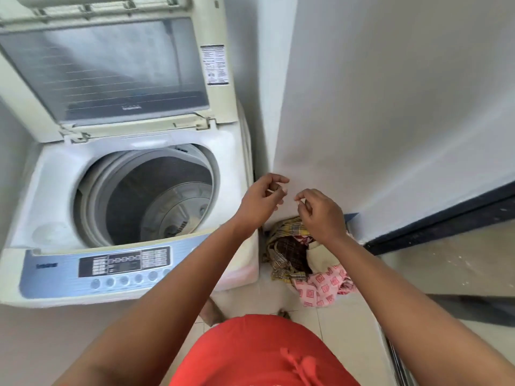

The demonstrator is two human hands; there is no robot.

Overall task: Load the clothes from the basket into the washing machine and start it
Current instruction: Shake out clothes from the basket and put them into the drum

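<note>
A white top-loading washing machine stands at the left with its lid raised. Its drum holds no clothes. A blue control panel with round buttons runs along the front edge. On the floor to the machine's right lies a pile of clothes: yellow checked, dark plaid and pink patterned pieces. The basket under them is mostly hidden. My left hand and my right hand hover in the air above the pile, fingers loosely curled, holding nothing.
A white wall stands right behind the clothes. A dark door sill runs along the floor at right. Pale floor tiles lie below, with my red garment at the bottom.
</note>
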